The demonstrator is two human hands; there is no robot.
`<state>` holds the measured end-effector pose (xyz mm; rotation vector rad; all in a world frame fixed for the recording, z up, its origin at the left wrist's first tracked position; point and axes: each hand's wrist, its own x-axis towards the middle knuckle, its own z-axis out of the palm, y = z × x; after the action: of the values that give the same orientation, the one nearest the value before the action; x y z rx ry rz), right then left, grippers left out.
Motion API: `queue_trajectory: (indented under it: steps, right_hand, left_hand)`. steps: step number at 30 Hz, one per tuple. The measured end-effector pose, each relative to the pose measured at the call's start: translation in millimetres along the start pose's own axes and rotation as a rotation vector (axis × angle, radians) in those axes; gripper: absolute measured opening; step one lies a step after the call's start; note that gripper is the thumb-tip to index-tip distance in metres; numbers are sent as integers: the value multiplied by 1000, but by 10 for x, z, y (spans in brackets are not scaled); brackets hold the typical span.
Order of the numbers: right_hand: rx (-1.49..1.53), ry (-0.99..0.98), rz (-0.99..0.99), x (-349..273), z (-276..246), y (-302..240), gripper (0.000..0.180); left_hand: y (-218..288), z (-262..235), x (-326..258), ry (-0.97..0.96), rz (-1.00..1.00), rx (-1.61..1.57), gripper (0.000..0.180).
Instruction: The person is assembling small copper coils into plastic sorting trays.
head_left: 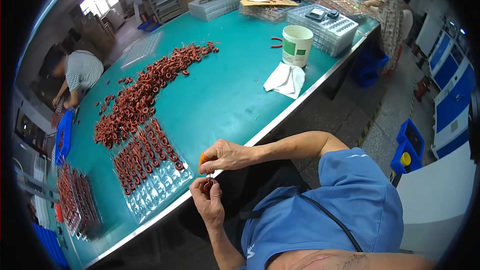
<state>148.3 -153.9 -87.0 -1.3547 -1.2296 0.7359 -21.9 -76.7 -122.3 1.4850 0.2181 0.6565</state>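
At the table's near edge, my right hand is closed around the orange handle of a small tool, whose thin tip points down toward my left hand. My left hand pinches a small reddish-brown wire-wound ring just below that tip. The ring is partly hidden by my fingers. Left of my hands lies a clear plastic tray with moulded pockets; rows of similar rings fill its far part, and its near pockets are bare. Behind it spreads a long heap of loose rings with wire leads.
On the green table stand a white bucket, a folded white cloth, red-handled pliers and stacked clear trays. Filled trays are piled at the left. Other people work around the table. Blue bins sit at right.
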Motion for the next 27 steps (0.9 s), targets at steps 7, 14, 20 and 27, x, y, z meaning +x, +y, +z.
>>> queue_trajectory:
  steps: [7,14,20,27]
  right_hand:
    - [-25,0,-16,-9,22,89,21]
    - [-1075,245,-949,-176,352,-57,11]
    - [-344,177,-263,-12,15,-22,13]
    - [88,96,-75,-1,86,73,17]
  left_hand:
    - [-44,59,-96,173,131,255,25]
    - [-215,48,111,318,184,633,23]
    - [-35,-2,36,200,57,-107,20]
    - [22,-64,49,121,0,-257,18]
